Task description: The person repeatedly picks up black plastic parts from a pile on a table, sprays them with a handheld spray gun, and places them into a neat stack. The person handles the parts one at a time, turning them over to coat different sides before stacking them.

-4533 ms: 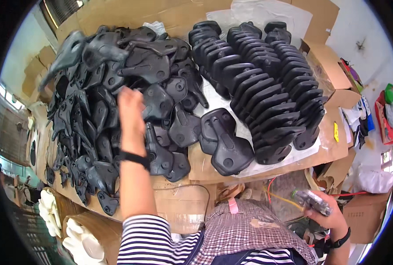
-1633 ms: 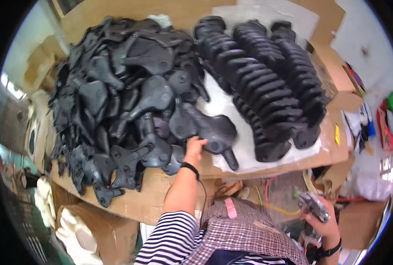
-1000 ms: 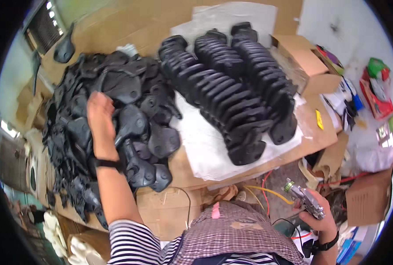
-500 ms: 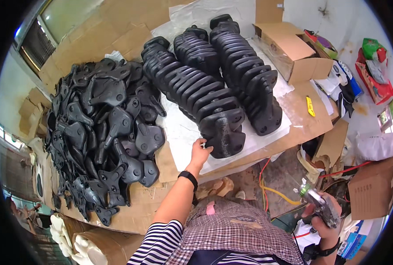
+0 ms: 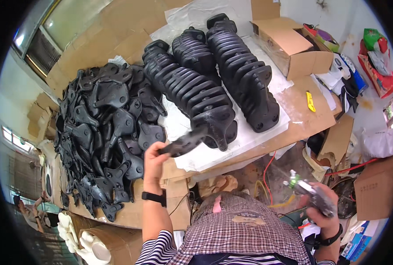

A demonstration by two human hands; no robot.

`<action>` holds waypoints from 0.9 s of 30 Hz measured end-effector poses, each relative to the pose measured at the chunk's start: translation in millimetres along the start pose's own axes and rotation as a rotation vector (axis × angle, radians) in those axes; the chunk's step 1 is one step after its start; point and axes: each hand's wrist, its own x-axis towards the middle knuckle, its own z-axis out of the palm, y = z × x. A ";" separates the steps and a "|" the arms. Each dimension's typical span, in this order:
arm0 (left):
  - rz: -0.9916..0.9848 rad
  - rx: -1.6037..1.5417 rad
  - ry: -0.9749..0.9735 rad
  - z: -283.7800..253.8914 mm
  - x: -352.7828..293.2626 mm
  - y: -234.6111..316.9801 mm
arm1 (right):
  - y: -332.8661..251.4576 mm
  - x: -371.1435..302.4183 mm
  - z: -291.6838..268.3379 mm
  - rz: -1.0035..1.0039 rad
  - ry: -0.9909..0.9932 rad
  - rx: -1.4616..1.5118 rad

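Observation:
Pinched in my left hand [image 5: 153, 165] is a black moulded part [image 5: 185, 143], lifted and slightly blurred beside the near end of the left row. That row [image 5: 185, 84] is made of black parts stacked on edge, with a second row [image 5: 240, 66] to its right and a shorter one [image 5: 192, 48] behind; they stand on white sheeting [image 5: 196, 160]. At the lower right, away from the table, my right hand [image 5: 322, 212] is wrapped around a spray gun [image 5: 311, 194] with a silver body and green ring at the front.
A large heap of loose black parts [image 5: 112, 123] covers the left of the cardboard-topped table. An open carton [image 5: 313, 64] and a yellow cutter knife [image 5: 310, 101] lie on its right. Red hose [image 5: 267, 176] hangs below the edge. Another person [image 5: 33, 212] is at the far left.
My left hand has taken the front black part off the left row and moved it left and toward me. My right hand keeps the spray gun, its front end shifted slightly left and up.

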 end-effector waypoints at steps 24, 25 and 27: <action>0.529 -0.173 0.549 -43.2 88.6 121.7 | 26.7 4.5 -11.4 0.135 -0.200 -0.156; 0.384 0.141 0.479 -10.6 84.7 93.0 | 22.8 2.8 -9.1 0.119 -0.160 -0.179; 0.163 0.244 0.345 -20.9 80.3 -18.7 | 9.0 3.9 -12.6 0.098 -0.162 -0.153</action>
